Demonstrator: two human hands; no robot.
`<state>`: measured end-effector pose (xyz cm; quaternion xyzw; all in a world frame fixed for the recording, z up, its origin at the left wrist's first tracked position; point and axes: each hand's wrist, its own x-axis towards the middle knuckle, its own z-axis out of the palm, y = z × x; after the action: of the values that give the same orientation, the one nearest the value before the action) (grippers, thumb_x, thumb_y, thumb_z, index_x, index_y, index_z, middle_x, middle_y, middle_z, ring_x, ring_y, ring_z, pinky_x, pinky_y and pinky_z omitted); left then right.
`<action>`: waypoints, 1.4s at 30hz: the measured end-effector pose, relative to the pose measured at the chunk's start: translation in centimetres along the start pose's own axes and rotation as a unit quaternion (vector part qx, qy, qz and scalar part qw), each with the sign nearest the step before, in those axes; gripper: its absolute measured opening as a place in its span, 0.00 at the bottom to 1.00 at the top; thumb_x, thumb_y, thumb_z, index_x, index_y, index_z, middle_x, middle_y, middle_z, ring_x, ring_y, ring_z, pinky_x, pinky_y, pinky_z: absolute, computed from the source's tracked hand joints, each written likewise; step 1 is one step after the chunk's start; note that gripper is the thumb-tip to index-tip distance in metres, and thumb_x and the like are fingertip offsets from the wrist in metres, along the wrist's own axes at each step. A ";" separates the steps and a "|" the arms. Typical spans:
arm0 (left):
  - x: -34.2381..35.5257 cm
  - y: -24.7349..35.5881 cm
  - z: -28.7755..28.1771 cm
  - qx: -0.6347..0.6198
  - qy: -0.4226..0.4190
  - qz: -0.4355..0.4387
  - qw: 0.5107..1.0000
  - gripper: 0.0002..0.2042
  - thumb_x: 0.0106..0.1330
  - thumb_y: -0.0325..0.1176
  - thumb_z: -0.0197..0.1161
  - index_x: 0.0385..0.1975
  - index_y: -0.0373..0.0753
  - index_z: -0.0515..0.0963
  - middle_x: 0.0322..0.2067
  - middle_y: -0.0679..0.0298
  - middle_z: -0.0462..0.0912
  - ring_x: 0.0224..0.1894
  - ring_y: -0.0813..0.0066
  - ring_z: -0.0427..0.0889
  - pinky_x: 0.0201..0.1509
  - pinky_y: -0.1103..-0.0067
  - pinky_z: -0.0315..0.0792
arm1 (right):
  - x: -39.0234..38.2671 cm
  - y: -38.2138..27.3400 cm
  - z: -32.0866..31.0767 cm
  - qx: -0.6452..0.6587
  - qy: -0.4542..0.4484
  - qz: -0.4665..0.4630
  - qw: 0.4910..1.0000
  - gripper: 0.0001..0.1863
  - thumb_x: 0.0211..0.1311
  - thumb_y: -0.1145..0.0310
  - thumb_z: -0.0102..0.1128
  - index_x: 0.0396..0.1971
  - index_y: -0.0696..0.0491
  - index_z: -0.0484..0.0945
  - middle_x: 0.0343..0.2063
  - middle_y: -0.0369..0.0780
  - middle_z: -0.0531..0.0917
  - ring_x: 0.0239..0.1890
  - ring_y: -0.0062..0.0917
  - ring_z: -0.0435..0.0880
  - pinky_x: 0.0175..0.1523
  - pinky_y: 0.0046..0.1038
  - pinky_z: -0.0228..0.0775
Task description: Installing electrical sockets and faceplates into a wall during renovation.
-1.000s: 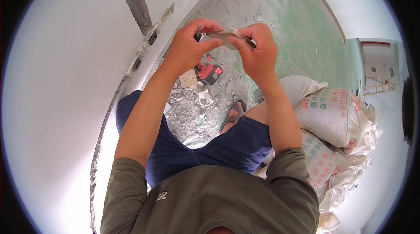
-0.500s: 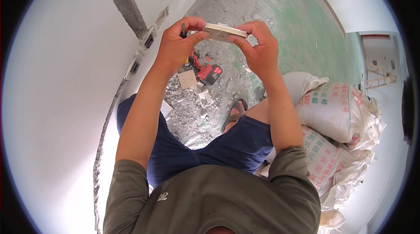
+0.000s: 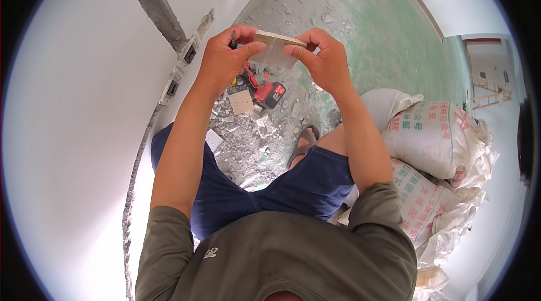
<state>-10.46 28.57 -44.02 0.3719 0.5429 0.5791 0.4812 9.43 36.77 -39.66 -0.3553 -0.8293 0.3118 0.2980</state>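
Between both hands, in front of me, is a pale wall socket or switch plate (image 3: 280, 39), its beige edge uppermost. Its lower face looks glossy and smeared, so details cannot be made out. My left hand (image 3: 222, 63) pinches the left end between thumb and fingers. A thin dark tool (image 3: 233, 39), possibly a screwdriver, also sticks up from that hand; its lower part is hidden. On the right end, my right hand (image 3: 324, 63) grips with thumb in front and fingers behind. Below the hands, a red cordless drill (image 3: 262, 88) with a black battery lies on the rubble.
A beige socket plate (image 3: 241, 101) and a white one (image 3: 214, 140) lie among plaster chips. The left wall has a chased groove (image 3: 151, 2) and recessed boxes (image 3: 190, 54). Stuffed white sacks (image 3: 422, 137) are stacked at my right; a ladder (image 3: 490, 92) stands beyond.
Both hands have shifted slightly left with the plate. The plate has tilted, so more of its lower face shows. The drill and sacks have stayed in place.
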 end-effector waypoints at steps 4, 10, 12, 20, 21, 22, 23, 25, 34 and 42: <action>0.2 -0.6 0.0 -0.033 -0.009 0.007 0.999 0.11 0.58 0.29 0.71 0.40 0.40 0.81 0.33 0.71 0.80 0.24 0.89 0.71 0.23 0.87 0.65 | 0.3 0.4 -0.2 -0.056 0.010 -0.062 0.996 0.15 0.49 0.68 0.74 0.37 0.53 0.82 0.27 0.35 0.80 0.31 0.20 0.77 0.35 0.22 0.68; 0.0 -0.5 0.4 0.022 0.002 0.121 0.992 0.09 0.59 0.26 0.70 0.39 0.40 0.81 0.33 0.72 0.81 0.34 0.85 0.77 0.38 0.85 0.72 | 0.3 0.1 -0.1 -0.087 0.044 -0.153 0.983 0.16 0.47 0.71 0.74 0.38 0.52 0.81 0.29 0.35 0.81 0.31 0.23 0.78 0.36 0.22 0.68; 0.1 -0.8 0.5 0.018 0.000 0.140 0.990 0.09 0.59 0.25 0.69 0.39 0.40 0.81 0.34 0.72 0.80 0.30 0.88 0.74 0.31 0.87 0.68 | 0.3 0.1 -0.1 -0.092 0.046 -0.155 0.983 0.15 0.47 0.71 0.74 0.37 0.51 0.81 0.29 0.35 0.81 0.32 0.25 0.78 0.36 0.25 0.70; -0.1 0.5 0.6 0.025 0.069 0.031 0.997 0.10 0.62 0.31 0.68 0.42 0.40 0.81 0.36 0.72 0.80 0.29 0.90 0.74 0.23 0.88 0.65 | 0.7 2.0 -2.1 -0.048 0.043 0.031 0.997 0.10 0.53 0.68 0.71 0.35 0.52 0.84 0.26 0.33 0.83 0.27 0.20 0.78 0.34 0.24 0.70; 0.4 -0.1 0.1 -0.037 0.093 0.003 0.995 0.10 0.63 0.34 0.68 0.41 0.39 0.80 0.36 0.71 0.81 0.31 0.88 0.75 0.22 0.87 0.64 | 1.2 3.5 -3.2 -0.016 0.054 0.081 0.995 0.10 0.55 0.67 0.70 0.35 0.54 0.85 0.25 0.33 0.83 0.26 0.18 0.78 0.33 0.23 0.70; 0.8 -0.6 -0.3 -0.098 0.116 -0.025 0.988 0.11 0.63 0.36 0.67 0.40 0.38 0.80 0.37 0.70 0.81 0.32 0.87 0.76 0.21 0.87 0.64 | 1.6 5.0 -4.1 0.017 0.064 0.133 0.989 0.11 0.56 0.66 0.68 0.36 0.56 0.85 0.24 0.33 0.84 0.25 0.16 0.78 0.32 0.22 0.69; 1.0 -0.7 -0.7 -0.097 0.112 -0.025 0.989 0.11 0.63 0.36 0.67 0.40 0.38 0.80 0.37 0.70 0.81 0.32 0.87 0.76 0.21 0.87 0.64 | 2.0 6.1 -5.2 0.016 0.068 0.134 0.988 0.11 0.56 0.66 0.68 0.36 0.56 0.85 0.24 0.33 0.84 0.25 0.16 0.78 0.32 0.22 0.69; 1.4 -0.7 -1.0 -0.152 0.128 -0.093 0.976 0.11 0.65 0.39 0.66 0.38 0.36 0.79 0.36 0.67 0.81 0.33 0.84 0.78 0.20 0.86 0.62 | 2.6 8.0 -7.5 0.025 0.008 0.233 0.972 0.10 0.61 0.65 0.65 0.34 0.57 0.84 0.24 0.31 0.82 0.27 0.13 0.77 0.32 0.17 0.67; 0.8 0.2 1.2 -0.189 0.086 -0.094 0.974 0.12 0.68 0.38 0.60 0.39 0.35 0.78 0.34 0.64 0.81 0.32 0.82 0.78 0.19 0.87 0.60 | -8.1 29.2 -2.9 0.189 0.058 0.504 0.841 0.06 0.59 0.71 0.62 0.30 0.59 0.81 0.24 0.40 0.83 0.19 0.21 0.80 0.21 0.22 0.69; -6.1 -2.5 6.5 -0.033 -0.034 -0.274 0.961 0.08 0.67 0.37 0.59 0.38 0.41 0.80 0.29 0.71 0.80 0.25 0.88 0.74 0.18 0.88 0.60 | -10.9 49.4 5.2 -0.125 -0.156 0.276 0.940 0.09 0.53 0.63 0.64 0.33 0.50 0.82 0.28 0.38 0.85 0.31 0.29 0.85 0.32 0.35 0.76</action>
<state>-2.30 24.33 -45.02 0.2121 0.5880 0.4300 0.6514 31.90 54.05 -81.89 -0.5515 -0.7669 0.3277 0.0199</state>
